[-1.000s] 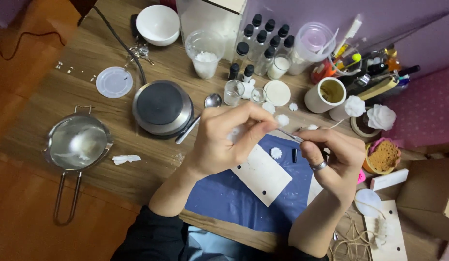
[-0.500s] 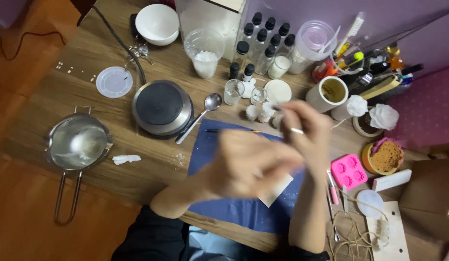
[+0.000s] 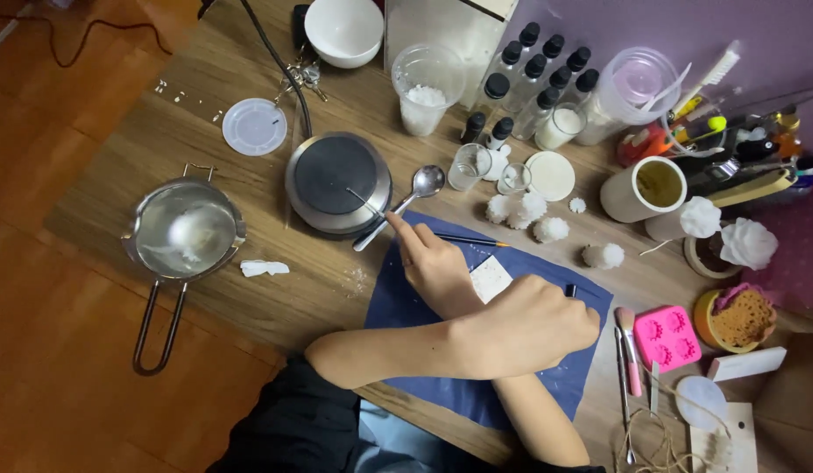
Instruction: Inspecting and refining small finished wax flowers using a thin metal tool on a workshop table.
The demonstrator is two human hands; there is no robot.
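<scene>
The metal spoon lies near the middle of the wooden table, its bowl toward the back edge and its handle resting against the round black-topped hot plate, just off the back left corner of the blue mat. It looks stiff, light and smooth, so it should lift easily by the thin handle, pinched from the sides. The right hand, crossed under the other arm, has its index finger stretched out onto that handle and grips nothing that I can see. The left hand is curled over the mat; whether it holds anything cannot be told. Half a second ago both hands were a raised blur above the mat; now they are down and crossed.
</scene>
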